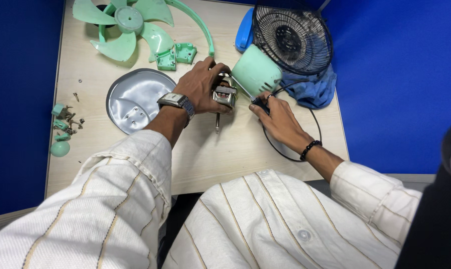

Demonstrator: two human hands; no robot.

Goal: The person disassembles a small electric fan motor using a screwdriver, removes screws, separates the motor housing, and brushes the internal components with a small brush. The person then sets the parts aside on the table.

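Motor [225, 94] sits mid-bench [220, 154], my landmark for everything else. My left hand [201, 85] has its grip wrapped over the motor's top, so most of it is hidden; only the metal core and one shaft poking toward me show. My right hand [279, 115], just right of the motor, pinches a black cable [316, 130] near the mint green housing [256, 72], which touches the motor's right side. No real containers here, though the shallow silver plate [134, 99] left of the motor holds nothing. Behind it: one green fan blade [128, 26], two small green brackets [175, 55]. One black grille [291, 37] back right, partly cut off. Far left, a screw pile [68, 122], too small to count.
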